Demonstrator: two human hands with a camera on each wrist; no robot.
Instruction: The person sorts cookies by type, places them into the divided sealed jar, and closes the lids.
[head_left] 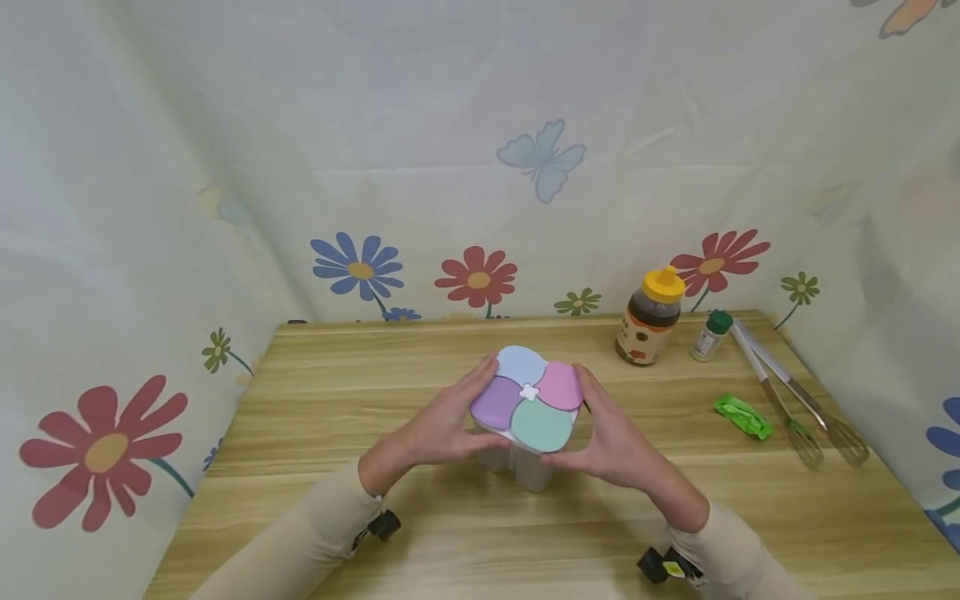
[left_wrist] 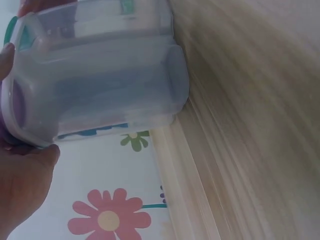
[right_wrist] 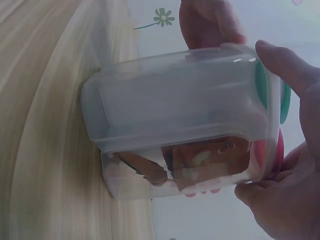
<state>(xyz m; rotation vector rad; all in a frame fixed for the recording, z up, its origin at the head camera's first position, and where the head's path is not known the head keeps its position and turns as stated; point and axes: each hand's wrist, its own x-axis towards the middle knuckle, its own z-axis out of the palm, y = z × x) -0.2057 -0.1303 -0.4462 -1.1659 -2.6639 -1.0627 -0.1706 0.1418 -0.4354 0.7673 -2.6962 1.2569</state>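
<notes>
A translucent plastic storage container [head_left: 532, 472] stands upright on the table, topped by a lid [head_left: 542, 425] of four petal-shaped parts in blue, pink, green and purple. My left hand [head_left: 442, 421] grips the lid's rim from the left, thumb in front and fingers behind. On the other side, my right hand [head_left: 611, 437] holds the rim in the same way. The right wrist view shows brown wrapped packets [right_wrist: 210, 160] inside one compartment of the container. Their kind cannot be told. The left wrist view shows the clear container wall [left_wrist: 100, 85] close up.
At the back right stand a brown-filled jar [head_left: 648, 321] with a yellow cap and a small green-capped shaker [head_left: 711, 336]. A green packet [head_left: 742, 417] and tongs [head_left: 787, 392] lie at the right. Behind the wooden table [head_left: 360, 375] hangs a flowered cloth [head_left: 420, 150].
</notes>
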